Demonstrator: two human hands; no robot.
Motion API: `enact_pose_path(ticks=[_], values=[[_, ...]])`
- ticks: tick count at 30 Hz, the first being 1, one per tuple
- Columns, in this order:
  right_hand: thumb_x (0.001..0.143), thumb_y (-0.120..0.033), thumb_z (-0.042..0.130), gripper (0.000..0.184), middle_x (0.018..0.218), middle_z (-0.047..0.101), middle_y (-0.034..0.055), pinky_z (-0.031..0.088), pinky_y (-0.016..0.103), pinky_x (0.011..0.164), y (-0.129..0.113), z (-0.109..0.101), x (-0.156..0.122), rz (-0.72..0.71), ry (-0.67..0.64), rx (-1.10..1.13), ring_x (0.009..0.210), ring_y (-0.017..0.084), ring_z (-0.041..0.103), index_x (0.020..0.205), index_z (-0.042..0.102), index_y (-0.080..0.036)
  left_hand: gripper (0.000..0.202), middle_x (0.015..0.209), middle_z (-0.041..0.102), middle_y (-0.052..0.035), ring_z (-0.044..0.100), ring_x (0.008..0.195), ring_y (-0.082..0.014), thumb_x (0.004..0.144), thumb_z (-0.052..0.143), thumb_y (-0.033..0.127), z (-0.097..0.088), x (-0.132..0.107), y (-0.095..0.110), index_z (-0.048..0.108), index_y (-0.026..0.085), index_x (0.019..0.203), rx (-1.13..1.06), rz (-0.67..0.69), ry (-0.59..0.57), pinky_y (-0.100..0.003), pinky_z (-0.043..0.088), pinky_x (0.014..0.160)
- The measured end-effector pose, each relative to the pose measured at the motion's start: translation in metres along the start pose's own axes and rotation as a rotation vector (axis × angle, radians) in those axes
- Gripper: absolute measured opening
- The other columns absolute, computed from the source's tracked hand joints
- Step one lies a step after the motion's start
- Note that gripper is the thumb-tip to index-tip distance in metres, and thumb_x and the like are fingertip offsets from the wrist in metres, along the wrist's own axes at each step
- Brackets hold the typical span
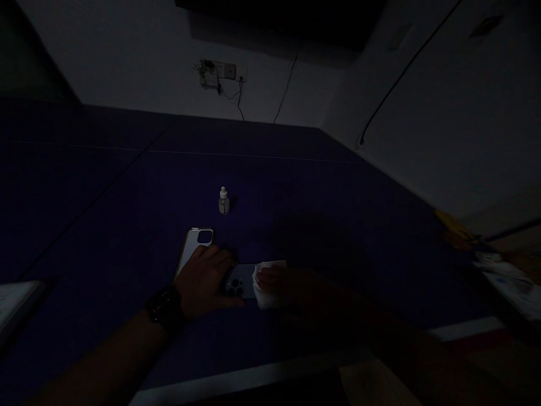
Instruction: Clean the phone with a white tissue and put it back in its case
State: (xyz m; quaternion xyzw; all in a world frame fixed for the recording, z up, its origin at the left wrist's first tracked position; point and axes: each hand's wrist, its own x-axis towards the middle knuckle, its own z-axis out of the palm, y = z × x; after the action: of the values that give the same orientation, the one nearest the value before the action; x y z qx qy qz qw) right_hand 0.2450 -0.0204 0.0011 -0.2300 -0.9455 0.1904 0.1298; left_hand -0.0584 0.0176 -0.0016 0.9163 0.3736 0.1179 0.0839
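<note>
Logging one slick, stiff, fragile phone, best taken by its edges, lying back-up on the tabletop just beside a phone case; left hand, grip open, pressed flat against it; right hand, grip closed on a soft white tissue.

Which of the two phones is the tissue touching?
The grey phone with the triple camera, which the white tissue in the right hand covers at one end. The white-backed phone with a dark cutout lies beneath the left hand.
</note>
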Motion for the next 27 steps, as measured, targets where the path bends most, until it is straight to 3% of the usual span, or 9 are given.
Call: enact_pose_path(ticks=[3,7,11,14,16,21,23,26,27], values=[[0.098,-0.04,0.062,0.085,0.162,0.039,0.0144,0.033,0.044,0.123,-0.008,0.002,-0.009,-0.004,-0.013,-0.011,0.153,0.023,0.031,0.165,0.012,-0.021,0.07,0.11,0.069,-0.0064,0.057,0.1,-0.029,0.071,0.073,0.076,0.0,0.0,0.0,0.064,0.021,0.112,0.002,0.017,-0.001,-0.044,0.037,0.086],[0.101,-0.035,0.058,0.08,0.164,0.034,0.0153,0.032,0.045,0.123,0.002,-0.001,-0.014,0.095,0.021,-0.08,0.153,0.023,0.029,0.165,0.011,-0.021,0.07,0.114,0.069,-0.007,0.057,0.101,-0.029,0.071,0.072,0.076,0.002,0.0,-0.002,0.064,0.021,0.114,0.007,0.029,0.008,-0.045,0.037,0.087],[0.098,-0.039,0.062,0.085,0.164,0.035,0.0142,0.033,0.044,0.122,0.004,0.001,-0.02,0.075,0.007,-0.086,0.153,0.024,0.031,0.165,0.011,-0.022,0.072,0.116,0.069,-0.0078,0.057,0.102,-0.0295,0.071,0.07,0.078,0.005,-0.001,-0.004,0.063,0.022,0.116,0.013,0.023,0.022,-0.045,0.037,0.089],[0.097,-0.041,0.064,0.081,0.159,0.045,0.0146,0.039,0.041,0.119,-0.002,0.007,-0.026,0.068,0.014,-0.094,0.148,0.024,0.042,0.163,0.021,-0.02,0.074,0.118,0.069,-0.0086,0.057,0.103,-0.03,0.071,0.069,0.08,0.006,-0.001,-0.005,0.063,0.021,0.116,0.018,0.029,0.03,-0.046,0.037,0.089],[0.1,-0.035,0.059,0.065,0.153,0.054,0.0123,0.044,0.04,0.115,-0.003,0.012,-0.028,0.08,0.034,-0.094,0.142,0.023,0.05,0.159,0.034,-0.022,0.073,0.118,0.069,-0.0085,0.056,0.104,-0.0302,0.071,0.069,0.079,0.006,-0.002,-0.006,0.064,0.021,0.116,0.016,0.036,0.029,-0.046,0.037,0.09],[0.101,-0.025,0.052,0.045,0.138,0.068,0.0082,0.051,0.041,0.108,0.011,0.019,-0.025,0.06,0.15,-0.048,0.13,0.021,0.062,0.146,0.055,-0.027,0.072,0.117,0.069,-0.0084,0.057,0.103,-0.0295,0.07,0.071,0.078,0.005,-0.001,-0.004,0.064,0.022,0.116,0.029,0.028,0.018,-0.046,0.038,0.091],[0.097,-0.029,0.057,0.041,0.128,0.074,0.0079,0.057,0.04,0.098,0.019,0.012,-0.018,0.209,0.26,-0.034,0.116,0.023,0.071,0.138,0.063,-0.027,0.072,0.117,0.069,-0.0087,0.056,0.104,-0.0294,0.07,0.071,0.077,0.005,-0.001,-0.004,0.064,0.022,0.116,0.031,0.021,0.01,-0.046,0.038,0.092],[0.099,-0.028,0.051,0.035,0.101,0.081,0.0035,0.063,0.033,0.068,0.036,-0.013,0.006,0.561,0.509,-0.065,0.079,0.021,0.077,0.128,0.07,-0.025,0.073,0.118,0.069,-0.0094,0.056,0.104,-0.0297,0.071,0.07,0.078,0.005,-0.001,-0.004,0.064,0.022,0.117,0.029,0.02,0.009,-0.046,0.038,0.092],[0.1,-0.027,0.047,0.037,0.097,0.081,0.0043,0.063,0.032,0.063,0.044,-0.023,0.018,0.579,0.552,-0.09,0.072,0.02,0.076,0.13,0.069,-0.022,0.074,0.119,0.069,-0.0095,0.056,0.104,-0.0298,0.071,0.07,0.079,0.005,-0.001,-0.004,0.064,0.022,0.117,0.025,0.022,0.01,-0.047,0.038,0.092]])
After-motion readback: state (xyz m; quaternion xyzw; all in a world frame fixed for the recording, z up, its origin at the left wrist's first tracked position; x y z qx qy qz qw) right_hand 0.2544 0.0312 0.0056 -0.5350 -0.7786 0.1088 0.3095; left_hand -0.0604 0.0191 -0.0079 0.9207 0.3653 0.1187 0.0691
